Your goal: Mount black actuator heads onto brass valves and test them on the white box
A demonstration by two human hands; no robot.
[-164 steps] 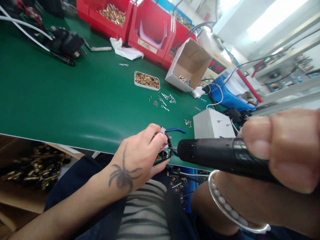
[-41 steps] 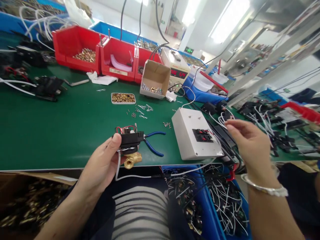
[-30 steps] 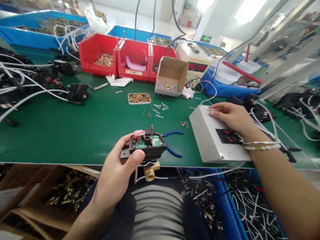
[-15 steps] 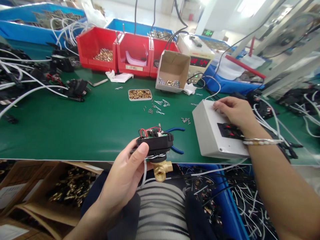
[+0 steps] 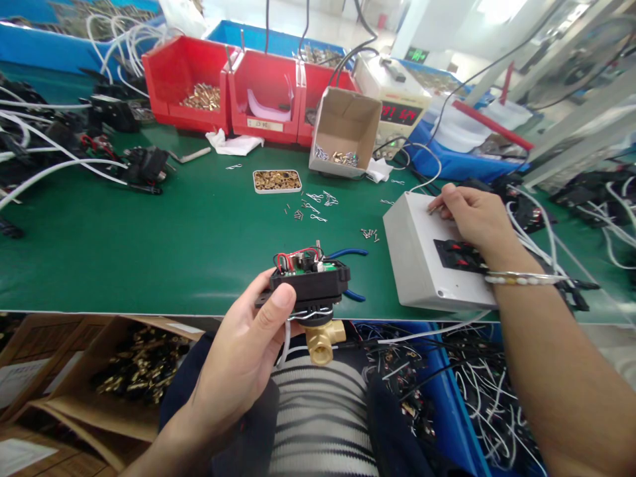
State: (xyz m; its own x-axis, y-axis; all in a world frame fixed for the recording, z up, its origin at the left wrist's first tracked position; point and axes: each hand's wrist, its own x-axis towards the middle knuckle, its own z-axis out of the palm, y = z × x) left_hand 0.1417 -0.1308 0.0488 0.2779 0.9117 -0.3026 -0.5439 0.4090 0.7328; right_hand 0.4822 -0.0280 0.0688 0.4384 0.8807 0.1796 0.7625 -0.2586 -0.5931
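Note:
My left hand (image 5: 253, 338) is wrapped round a black valve actuator (image 5: 311, 283), whose open top shows a green circuit board with red and black wires. Below the actuator sits a brass valve body (image 5: 322, 341), and a white cable hangs beside it. My right hand (image 5: 470, 215) is at the top of a grey box (image 5: 412, 258), its thumb and fingers pinched on a small metal switch lever (image 5: 433, 209). A black terminal with red marks (image 5: 460, 255) is set in the box face. Behind the actuator lie blue-handled pliers (image 5: 354, 252), partly hidden.
Red bins (image 5: 189, 119), a cardboard box (image 5: 342, 126) and a power supply (image 5: 392, 99) line the back. A tray of brass parts (image 5: 277, 181), clips (image 5: 318, 217) and small pins (image 5: 369, 234) lie mid-table. Black units with white cables stand at both sides.
The fingers of my right hand have shifted slightly at the small lever, which shows more clearly now. The power supply's red digits read differently. The view has moved slightly.

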